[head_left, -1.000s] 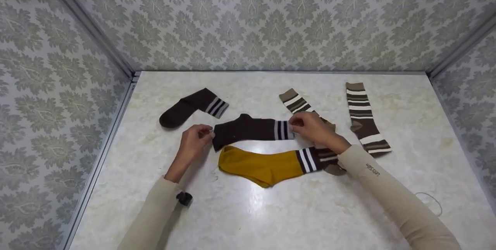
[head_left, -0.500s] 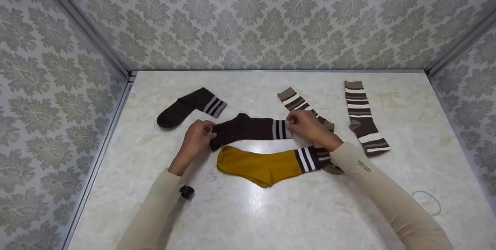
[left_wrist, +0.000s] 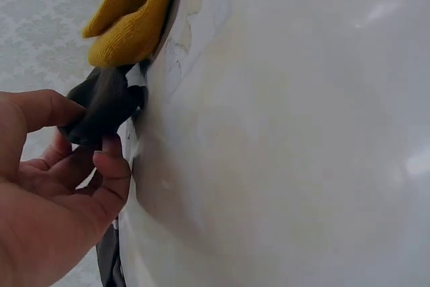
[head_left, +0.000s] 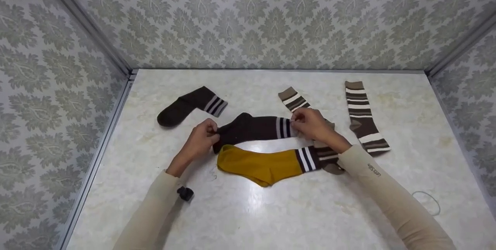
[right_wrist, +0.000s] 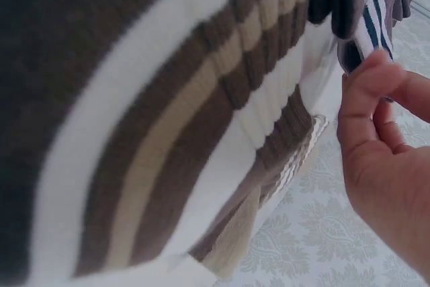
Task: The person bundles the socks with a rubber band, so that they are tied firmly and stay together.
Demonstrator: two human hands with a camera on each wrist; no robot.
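A dark brown sock with grey cuff stripes stretches sideways between both hands in the head view. My left hand pinches its toe end; in the left wrist view the thumb and fingers grip bunched dark fabric. My right hand pinches the cuff end, and the striped cuff shows at the fingertips in the right wrist view. Just below lies a mustard sock with a white-striped dark cuff. Its cuff end lies against a brown striped sock, partly hidden by the right forearm.
A matching dark sock lies bent at the back left. Behind the right hand is a brown-and-white striped sock; another striped sock lies farther right. A thin loop rests at the front right of the table.
The right hand has shifted slightly right with the cuff over the last half second. The left hand keeps its grip at the toe, where the fabric looks more bunched. The other socks stay put.
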